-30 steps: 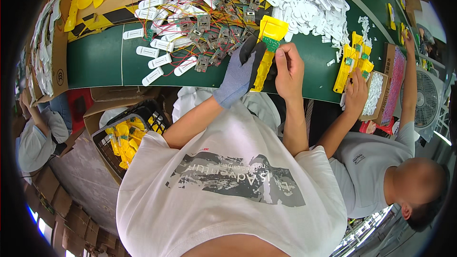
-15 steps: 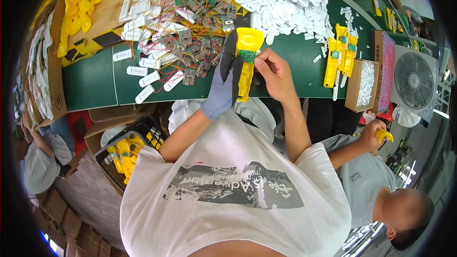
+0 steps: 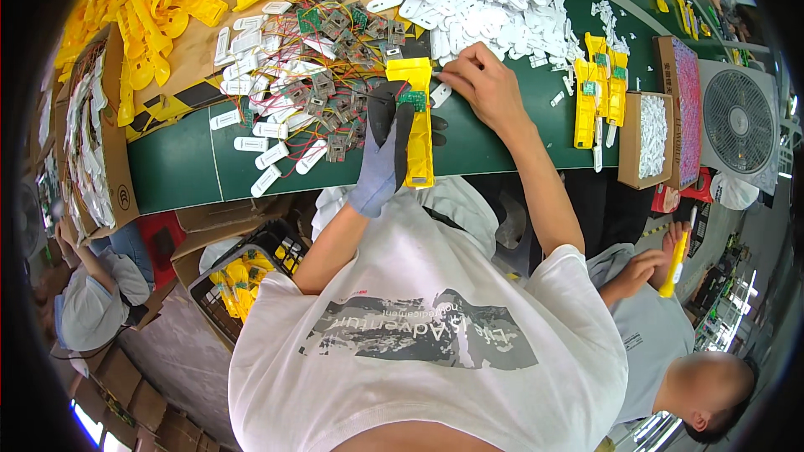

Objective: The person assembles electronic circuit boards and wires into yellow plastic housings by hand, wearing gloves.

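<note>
My left hand [image 3: 383,146], in a grey and black glove, is closed around a long yellow plastic housing [image 3: 419,146] held upright over the front of the table. Near its upper end sits a small green circuit board [image 3: 412,100], by the glove's fingers. My bare right hand [image 3: 487,88] is just right of the housing's top, thumb and forefinger drawn together. Close below those fingertips is a white oval plastic cover [image 3: 440,95]; whether they grip it or something smaller cannot be made out.
A tangle of wired metal parts and circuit boards [image 3: 327,88] lies left, a heap of white covers [image 3: 494,0] behind. Yellow housings [image 3: 590,92] and a box of small white pieces [image 3: 649,138] stand right, beside a fan [image 3: 737,121]. A co-worker [image 3: 653,318] holds a yellow piece.
My right hand has moved off the circuit board, up and slightly away from the housing. The left hand has shifted slightly left and down with the housing, whose open inside now shows more.
</note>
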